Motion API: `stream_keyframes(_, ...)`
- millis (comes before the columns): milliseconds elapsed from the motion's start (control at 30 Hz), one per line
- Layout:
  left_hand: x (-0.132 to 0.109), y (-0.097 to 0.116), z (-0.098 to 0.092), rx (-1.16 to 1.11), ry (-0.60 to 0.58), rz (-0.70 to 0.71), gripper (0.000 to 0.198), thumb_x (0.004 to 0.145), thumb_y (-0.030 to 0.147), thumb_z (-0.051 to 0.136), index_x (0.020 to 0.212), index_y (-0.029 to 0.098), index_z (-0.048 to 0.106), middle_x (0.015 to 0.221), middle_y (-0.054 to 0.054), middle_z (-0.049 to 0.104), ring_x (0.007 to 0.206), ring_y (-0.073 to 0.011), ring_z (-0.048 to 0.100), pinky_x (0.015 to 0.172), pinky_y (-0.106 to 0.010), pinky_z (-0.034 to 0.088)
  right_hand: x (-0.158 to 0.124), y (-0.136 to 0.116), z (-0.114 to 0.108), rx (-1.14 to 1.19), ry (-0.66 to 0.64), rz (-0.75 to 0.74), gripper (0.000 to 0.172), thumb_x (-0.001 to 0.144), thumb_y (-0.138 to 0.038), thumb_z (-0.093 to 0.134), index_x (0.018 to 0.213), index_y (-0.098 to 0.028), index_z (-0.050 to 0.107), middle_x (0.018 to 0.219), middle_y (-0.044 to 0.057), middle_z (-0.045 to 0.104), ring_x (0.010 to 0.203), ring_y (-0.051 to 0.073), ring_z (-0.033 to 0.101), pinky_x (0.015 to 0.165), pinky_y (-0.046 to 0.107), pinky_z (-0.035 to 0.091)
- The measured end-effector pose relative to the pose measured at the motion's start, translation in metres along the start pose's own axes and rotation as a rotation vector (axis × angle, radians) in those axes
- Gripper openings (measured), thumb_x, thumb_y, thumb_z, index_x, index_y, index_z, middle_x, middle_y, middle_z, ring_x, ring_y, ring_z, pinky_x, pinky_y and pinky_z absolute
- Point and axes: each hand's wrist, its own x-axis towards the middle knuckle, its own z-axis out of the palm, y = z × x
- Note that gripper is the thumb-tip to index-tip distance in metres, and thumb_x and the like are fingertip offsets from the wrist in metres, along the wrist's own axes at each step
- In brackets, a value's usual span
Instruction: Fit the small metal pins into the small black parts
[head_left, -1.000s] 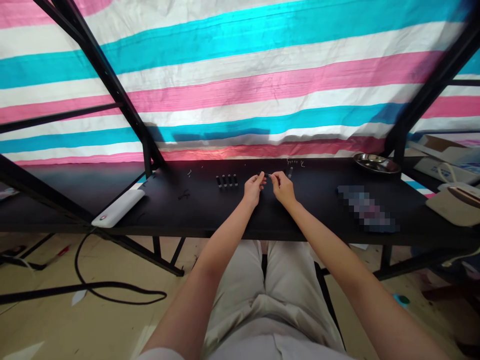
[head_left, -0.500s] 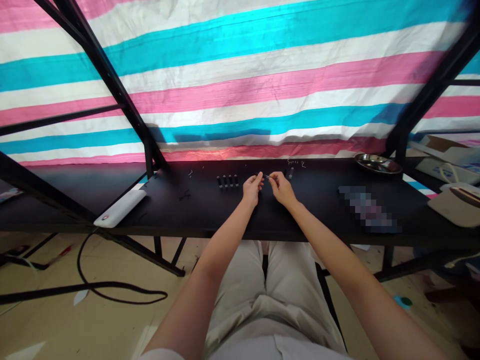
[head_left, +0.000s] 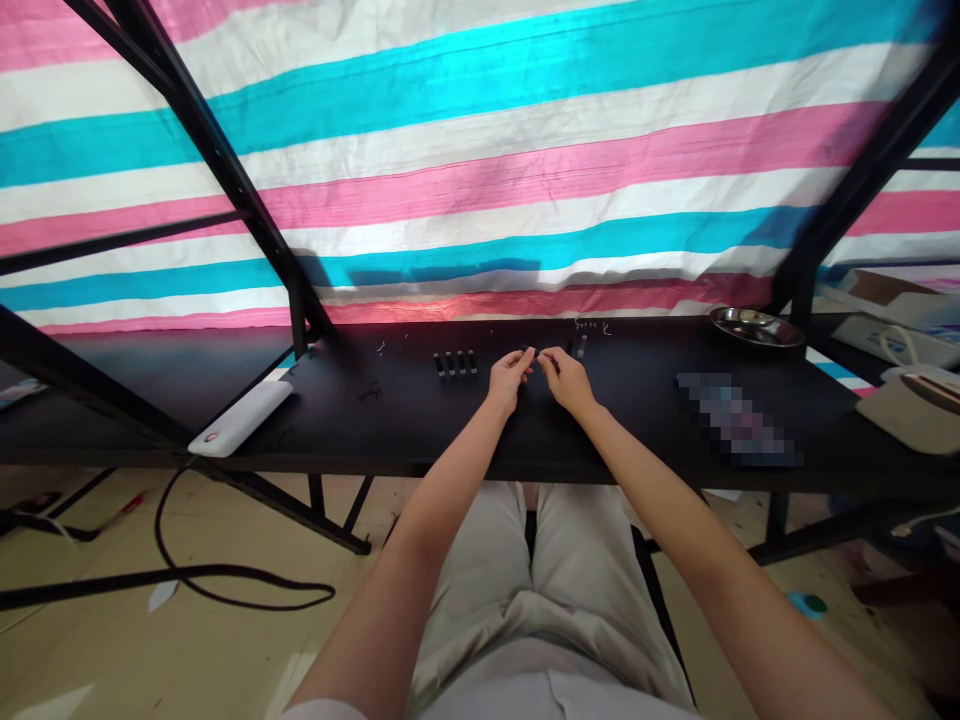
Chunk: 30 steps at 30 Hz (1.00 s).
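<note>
My left hand (head_left: 510, 378) is closed in a pinch on a small dark stick-like piece (head_left: 529, 348). Close beside it, fingertips nearly meeting, my right hand (head_left: 564, 375) is also pinched at the piece's right end; what its fingers hold is too small to make out. Left of the hands, several short black cylinders (head_left: 455, 363) with pale ends stand in a row on the black table (head_left: 420, 430). A small clear tube (head_left: 582, 346) lies just beyond the right hand. Behind it are several tiny pale bits (head_left: 591, 324).
A white oblong case (head_left: 244, 418) lies at the table's left, near thin black scraps (head_left: 370, 390). To the right are a blurred-out flat object (head_left: 739, 420), a shiny metal dish (head_left: 757, 328) and a beige item (head_left: 911, 410). Black frame posts rise on both sides before a striped sheet.
Both hands have shifted slightly at the same spot. The piece between them now shows dark and tilted; its paler right part no longer shows clearly.
</note>
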Motion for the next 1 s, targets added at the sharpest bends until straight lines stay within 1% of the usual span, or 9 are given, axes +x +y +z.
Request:
stream_keyframes(100, -0.001, 0.001, 0.001, 0.001, -0.006, 0.004, 0.035, 0.055, 0.041, 0.078, 0.072, 0.013, 0.065, 0.07, 0.0, 0.058, 0.059, -0.0057, 0.048, 0.049, -0.019, 0.03, 0.0, -0.001, 0.0, -0.012, 0.009, 0.0, 0.033, 0.089, -0.043, 0.037, 0.093, -0.019, 0.06, 0.083, 0.005, 0.065, 0.069, 0.016, 0.056, 0.066, 0.026, 0.04)
stream_keyframes(333, 0.001, 0.0, -0.001, -0.033, 0.076, 0.015, 0.03, 0.059, 0.037, 0.076, 0.072, 0.013, 0.063, 0.07, -0.001, 0.059, 0.056, -0.0048, 0.047, 0.049, -0.018, 0.031, -0.001, 0.0, 0.001, -0.064, -0.054, -0.003, 0.028, 0.087, -0.04, 0.042, 0.089, -0.019, 0.061, 0.078, 0.003, 0.062, 0.061, 0.013, 0.051, 0.062, 0.025, 0.039)
stream_keyframes(500, 0.002, -0.001, -0.002, 0.079, 0.175, 0.062, 0.028, 0.062, 0.035, 0.074, 0.076, 0.013, 0.064, 0.07, -0.001, 0.06, 0.055, -0.0061, 0.048, 0.051, -0.02, 0.034, 0.0, 0.002, -0.001, -0.158, -0.14, -0.012, 0.019, 0.082, -0.033, 0.05, 0.081, -0.019, 0.063, 0.081, 0.004, 0.058, 0.064, 0.012, 0.051, 0.061, 0.024, 0.039)
stream_keyframes(567, 0.002, -0.001, -0.002, 0.129, 0.215, 0.102, 0.027, 0.064, 0.035, 0.073, 0.075, 0.013, 0.063, 0.069, -0.001, 0.06, 0.057, -0.0072, 0.05, 0.055, -0.021, 0.038, 0.0, 0.004, -0.006, -0.22, -0.198, 0.025, 0.015, 0.079, -0.029, 0.053, 0.079, -0.018, 0.064, 0.079, 0.004, 0.059, 0.064, 0.012, 0.052, 0.06, 0.024, 0.039)
stream_keyframes(633, 0.002, -0.003, -0.003, 0.168, 0.229, 0.144, 0.025, 0.065, 0.034, 0.072, 0.074, 0.013, 0.063, 0.068, -0.001, 0.059, 0.059, -0.0083, 0.051, 0.058, -0.022, 0.04, 0.0, 0.006, -0.014, -0.267, -0.26, 0.087, 0.012, 0.077, -0.025, 0.055, 0.078, -0.018, 0.065, 0.076, 0.003, 0.06, 0.065, 0.013, 0.053, 0.062, 0.024, 0.04)
stream_keyframes(700, 0.003, -0.006, -0.004, 0.225, 0.2, 0.181, 0.023, 0.065, 0.033, 0.072, 0.074, 0.013, 0.062, 0.066, -0.001, 0.059, 0.06, -0.0091, 0.052, 0.06, -0.023, 0.042, 0.002, 0.012, -0.026, -0.285, -0.3, 0.178, 0.011, 0.075, -0.022, 0.057, 0.079, -0.018, 0.066, 0.074, 0.003, 0.063, 0.067, 0.013, 0.056, 0.064, 0.023, 0.041)
stream_keyframes(833, 0.01, -0.014, 0.0, 0.424, 0.053, 0.191, 0.02, 0.065, 0.03, 0.071, 0.072, 0.013, 0.065, 0.065, -0.002, 0.061, 0.061, -0.0113, 0.055, 0.063, -0.025, 0.043, 0.011, 0.03, -0.059, -0.276, -0.327, 0.354, 0.011, 0.071, -0.02, 0.062, 0.079, -0.017, 0.069, 0.077, 0.004, 0.068, 0.073, 0.015, 0.062, 0.067, 0.022, 0.043)
stream_keyframes(933, 0.02, -0.016, 0.012, 0.629, -0.014, 0.155, 0.019, 0.064, 0.029, 0.072, 0.073, 0.013, 0.067, 0.068, -0.004, 0.064, 0.066, -0.0147, 0.059, 0.068, -0.027, 0.044, 0.019, 0.045, -0.075, -0.237, -0.311, 0.443, 0.012, 0.072, -0.026, 0.063, 0.076, -0.017, 0.07, 0.075, 0.005, 0.07, 0.075, 0.015, 0.064, 0.068, 0.021, 0.044)
stream_keyframes(1000, 0.025, -0.017, 0.025, 0.767, -0.028, 0.129, 0.017, 0.064, 0.029, 0.072, 0.074, 0.015, 0.069, 0.071, -0.004, 0.067, 0.072, -0.0166, 0.061, 0.072, -0.029, 0.044, 0.022, 0.053, -0.077, -0.273, -0.286, 0.485, 0.016, 0.072, -0.031, 0.064, 0.076, -0.017, 0.071, 0.075, 0.005, 0.07, 0.076, 0.017, 0.064, 0.067, 0.022, 0.045)
